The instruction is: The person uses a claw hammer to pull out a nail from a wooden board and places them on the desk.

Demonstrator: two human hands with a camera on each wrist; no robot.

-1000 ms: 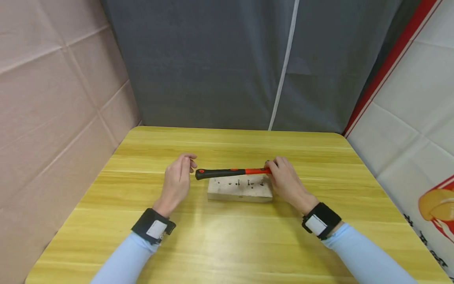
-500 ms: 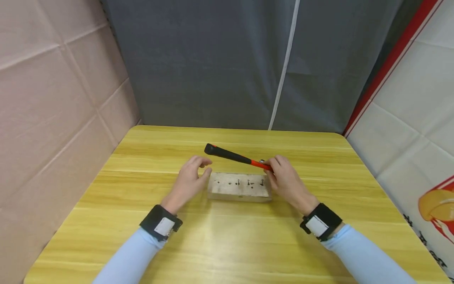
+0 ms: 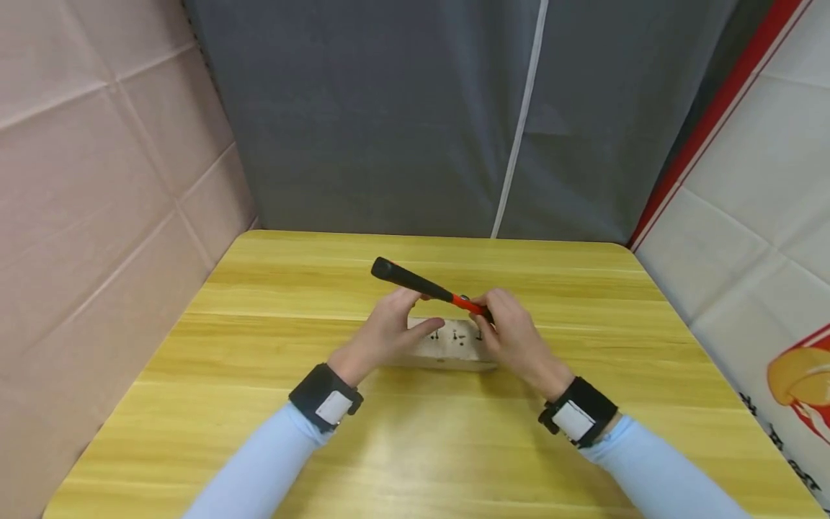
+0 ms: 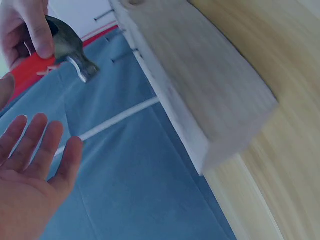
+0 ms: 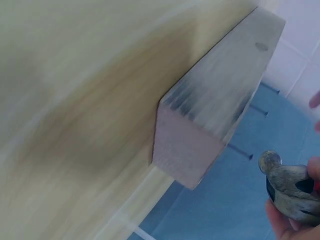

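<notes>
Head view: your right hand [image 3: 515,339] grips the hammer [image 3: 424,287] at its head end, fingers curled round the red neck of the handle; the black grip end points up and left, clear of the table [image 3: 259,346]. Your left hand [image 3: 389,335] lies on the left part of the block [image 3: 454,346], fingers straight and close together, just under the handle. Several nails [image 3: 455,335] stand in the block's top. The block sits mid-table.

Left wrist view: your left hand's fingers [image 4: 47,150] are straight and slightly spread, holding nothing. The block [image 4: 200,85] is just beside them, nails [image 4: 122,59] sticking out of its face. Your right hand [image 4: 25,30] wraps the steel hammer head [image 4: 70,52].

Right wrist view: the hammer head [image 5: 290,187] sits in your right hand [image 5: 295,220], near the block [image 5: 210,115]; the fingers are mostly out of frame, so I cannot tell their spread here. Nails [image 5: 257,111] project from the block.
</notes>
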